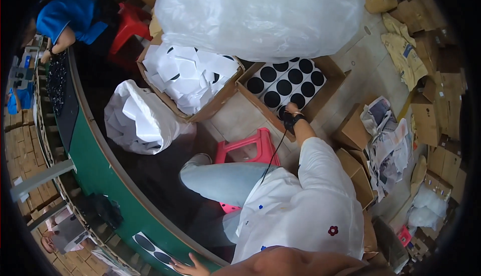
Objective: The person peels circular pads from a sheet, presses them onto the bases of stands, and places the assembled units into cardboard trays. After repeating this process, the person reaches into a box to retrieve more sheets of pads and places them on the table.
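Note:
My right hand [291,114] reaches over the near side of a cardboard box [328,88]. It is at the edge of white sheets with large black discs [294,76] packed in that box. Black material wraps part of this hand and its wrist, and a thin dark cord runs from it toward my lap. Its fingers are small and partly hidden, so their grip is unclear. Low in the view, my left hand [191,266] has its fingers apart at the green bench [107,175]. Beside its fingertips lies a white strip with black discs [152,248].
A carton of loose white pieces [193,78] and a white sack [140,120] stand between bench and disc box. A large plastic bag [255,15] overhangs both boxes. A pink stool [245,145] is by my leg. Crumpled newspapers [386,143] lie right; a co-worker [70,20] leans over the bench.

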A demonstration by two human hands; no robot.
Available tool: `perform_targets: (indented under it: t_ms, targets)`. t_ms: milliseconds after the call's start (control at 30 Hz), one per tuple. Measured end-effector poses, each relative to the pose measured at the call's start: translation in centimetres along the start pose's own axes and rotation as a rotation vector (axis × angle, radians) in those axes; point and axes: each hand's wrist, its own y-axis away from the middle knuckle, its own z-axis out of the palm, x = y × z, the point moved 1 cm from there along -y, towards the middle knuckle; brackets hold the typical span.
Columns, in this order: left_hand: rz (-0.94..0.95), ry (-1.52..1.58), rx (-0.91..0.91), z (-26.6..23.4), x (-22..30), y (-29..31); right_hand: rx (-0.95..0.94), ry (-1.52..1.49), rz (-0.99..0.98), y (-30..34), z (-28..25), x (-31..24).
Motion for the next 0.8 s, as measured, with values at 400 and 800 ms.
perform_targets:
  t_ms: [400, 800]
  targets:
    - [0.249, 0.096, -0.111, -3.6, 9.0, -3.6, -0.581, -1.157, 0.832, -13.2, 7.8, -6.1]
    - [0.076, 0.154, -0.162, -3.4, 7.7, -3.0, -0.016, -1.764, 0.956, -17.2, 11.5, -4.9]
